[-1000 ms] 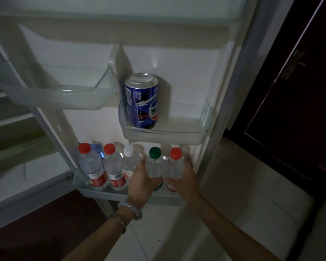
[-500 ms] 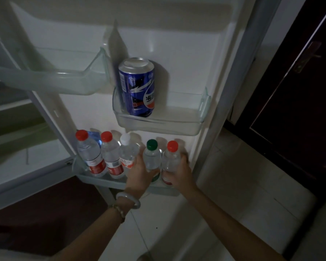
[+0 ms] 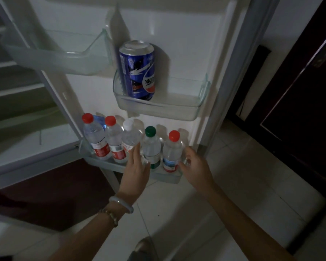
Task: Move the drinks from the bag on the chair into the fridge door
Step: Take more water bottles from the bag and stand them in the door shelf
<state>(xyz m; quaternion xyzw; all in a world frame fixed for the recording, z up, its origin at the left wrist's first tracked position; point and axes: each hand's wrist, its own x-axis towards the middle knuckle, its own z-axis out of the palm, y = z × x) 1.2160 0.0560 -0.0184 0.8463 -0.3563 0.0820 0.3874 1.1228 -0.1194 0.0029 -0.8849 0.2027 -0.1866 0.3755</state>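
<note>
The open fridge door's bottom shelf (image 3: 169,176) holds several water bottles in a row. A green-capped bottle (image 3: 151,147) and a red-capped bottle (image 3: 172,151) stand at its right end. My left hand (image 3: 137,170) is open, fingers flat just left of the green-capped bottle. My right hand (image 3: 194,168) is open beside the red-capped bottle, holding nothing. A large blue can (image 3: 137,70) stands in the middle door shelf (image 3: 177,106). The bag and chair are out of view.
An upper clear door bin (image 3: 64,59) at the left holds nothing. The fridge interior shelves (image 3: 13,91) lie at the far left. A dark wooden door (image 3: 299,91) stands at the right. Pale floor tiles (image 3: 233,185) spread below.
Both hands have let go of the green-capped and red-capped bottles and drawn back slightly. The two bottles now stand free on the bottom shelf.
</note>
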